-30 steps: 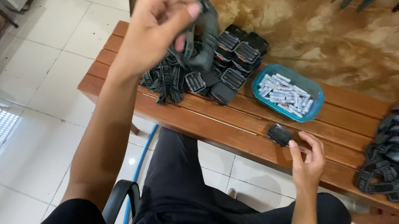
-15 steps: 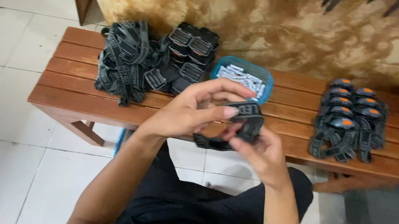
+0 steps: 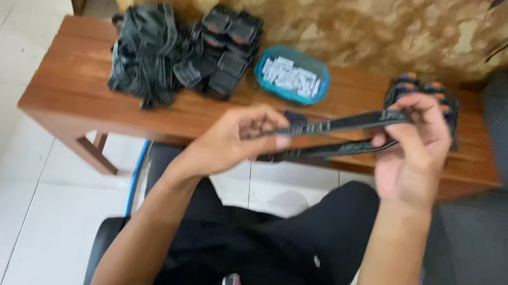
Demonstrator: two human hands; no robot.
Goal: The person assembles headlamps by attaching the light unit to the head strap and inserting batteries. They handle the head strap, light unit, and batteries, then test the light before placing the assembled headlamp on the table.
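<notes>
I see a black woven elastic strap stretched taut above the wooden bench's front edge, my left hand pinching one end, my right hand gripping the other. Behind lie a heap of black straps, black buckles and a blue oval tray.

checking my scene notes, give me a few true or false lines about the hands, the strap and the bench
1. Both hands stretch a black strap between them. True.
2. The left hand rests flat on the bench. False: it pinches the strap's buckle end.
3. A blue tray of small white pieces sits on the wooden bench. True.
4. The right hand hangs empty. False: its grip is shut on the strap.
</notes>
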